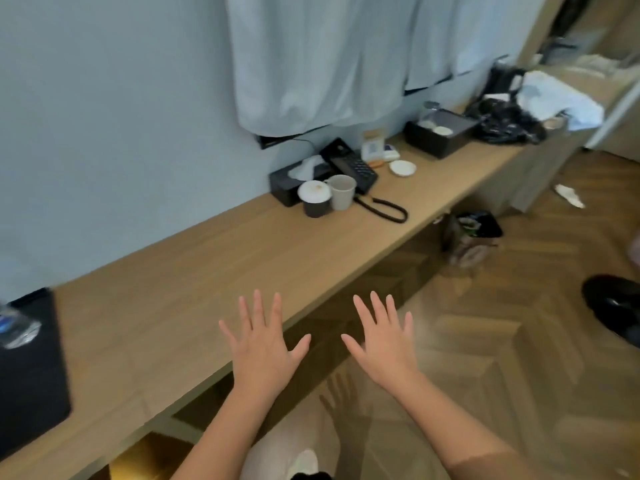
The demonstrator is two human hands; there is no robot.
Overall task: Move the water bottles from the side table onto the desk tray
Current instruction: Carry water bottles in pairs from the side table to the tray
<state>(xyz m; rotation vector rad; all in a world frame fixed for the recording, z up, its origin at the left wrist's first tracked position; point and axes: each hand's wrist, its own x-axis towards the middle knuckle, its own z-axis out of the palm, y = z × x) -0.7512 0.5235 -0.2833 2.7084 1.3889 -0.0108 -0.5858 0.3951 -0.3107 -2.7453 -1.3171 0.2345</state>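
Left hand [265, 344]: fingers straight and spread, palm down, holding nothing, over the front edge of the long light-wood desk [207, 271]. Right hand [384, 344]: likewise flat and splayed, empty, over the herringbone wood floor [485, 341] just beside the desk. The hands are apart.

Clear plastic water bottle with blue label [15, 327]: on the flat black desk tray [34, 375] at the far left, blurred and partly cut by the frame edge; posture cannot be told.

Further along the desk: black corded telephone [349, 164], white paper cup [342, 192], dark cup with white lid [314, 199], touching.
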